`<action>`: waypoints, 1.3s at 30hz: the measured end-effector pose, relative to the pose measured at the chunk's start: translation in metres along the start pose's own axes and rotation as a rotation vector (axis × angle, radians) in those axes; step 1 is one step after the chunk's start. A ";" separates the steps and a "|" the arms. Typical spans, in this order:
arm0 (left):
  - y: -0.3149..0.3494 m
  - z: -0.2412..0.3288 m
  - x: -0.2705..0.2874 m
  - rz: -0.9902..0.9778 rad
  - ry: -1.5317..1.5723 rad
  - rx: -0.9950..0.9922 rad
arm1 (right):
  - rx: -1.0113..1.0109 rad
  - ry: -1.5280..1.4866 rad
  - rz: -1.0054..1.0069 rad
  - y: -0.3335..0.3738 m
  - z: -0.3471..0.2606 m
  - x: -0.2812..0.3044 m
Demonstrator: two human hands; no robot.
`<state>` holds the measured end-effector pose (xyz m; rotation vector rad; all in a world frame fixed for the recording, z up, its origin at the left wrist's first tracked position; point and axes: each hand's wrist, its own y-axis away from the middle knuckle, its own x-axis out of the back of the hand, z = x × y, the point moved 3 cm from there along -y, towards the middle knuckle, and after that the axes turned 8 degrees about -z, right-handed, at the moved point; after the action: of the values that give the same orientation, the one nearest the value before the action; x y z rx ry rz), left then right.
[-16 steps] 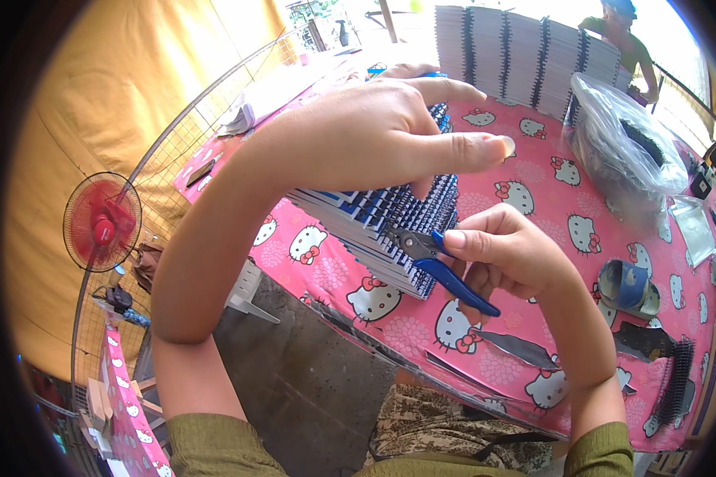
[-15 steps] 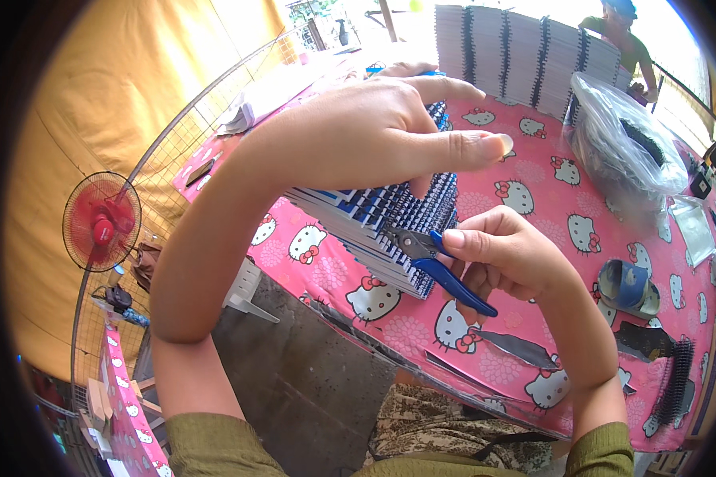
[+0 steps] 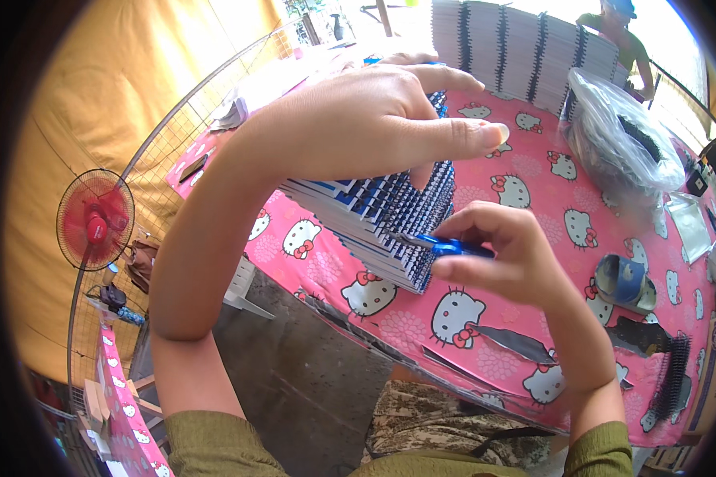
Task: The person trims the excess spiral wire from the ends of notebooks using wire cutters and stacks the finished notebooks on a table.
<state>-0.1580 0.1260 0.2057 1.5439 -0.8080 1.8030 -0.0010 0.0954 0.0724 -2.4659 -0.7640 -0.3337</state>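
A stack of spiral-bound books [image 3: 366, 242] with white pages and dark coils lies on the pink tablecloth, its coil side turned to the right. Over its top reaches my left hand [image 3: 374, 123], thumb and forefinger stretched out and apart; some of its fingers hang down by the coils. In my right hand [image 3: 505, 250] is a pair of blue-handled wire cutters [image 3: 449, 246], pinched between thumb and fingers. The cutter jaws point left and meet the coil ends on the near part of the stack. Whether they close on a wire is too small to tell.
More spiral-bound books [image 3: 521, 56] stand upright at the back. A clear plastic bag [image 3: 620, 143] holds black coils at the right. Nearer lie a blue tape roll [image 3: 624, 282] and a bundle of black coils [image 3: 670, 380]. A red fan [image 3: 95, 221] is at left; a person [image 3: 624, 44] is behind.
My right hand has turned the cutters from a downward slant to nearly level, with the jaws still at the coils. My left hand keeps its place on the stack.
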 end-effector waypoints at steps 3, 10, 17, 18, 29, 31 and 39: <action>0.001 -0.003 -0.001 0.006 0.050 -0.006 | -0.534 -0.621 -0.176 0.001 -0.003 0.001; 0.003 -0.001 0.001 -0.018 0.000 -0.047 | 0.202 0.295 0.094 0.012 -0.006 -0.001; -0.017 0.014 0.032 -0.538 0.053 0.165 | 0.265 0.505 0.226 0.017 -0.009 -0.007; -0.020 0.016 0.034 -0.558 -0.004 0.182 | 0.291 0.525 0.224 0.015 -0.012 -0.010; -0.031 0.006 0.000 -0.285 0.043 0.064 | -0.378 -0.337 -0.291 -0.002 0.012 0.000; -0.035 0.011 0.003 -0.268 0.036 0.047 | -0.625 -0.789 -0.357 0.001 0.005 0.004; -0.031 0.020 0.016 -0.339 0.207 -0.008 | 0.158 0.464 0.114 0.023 -0.021 0.002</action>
<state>-0.1239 0.1305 0.2260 1.3659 -0.4247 1.6687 0.0125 0.0684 0.0803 -2.1522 -0.4321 -0.7388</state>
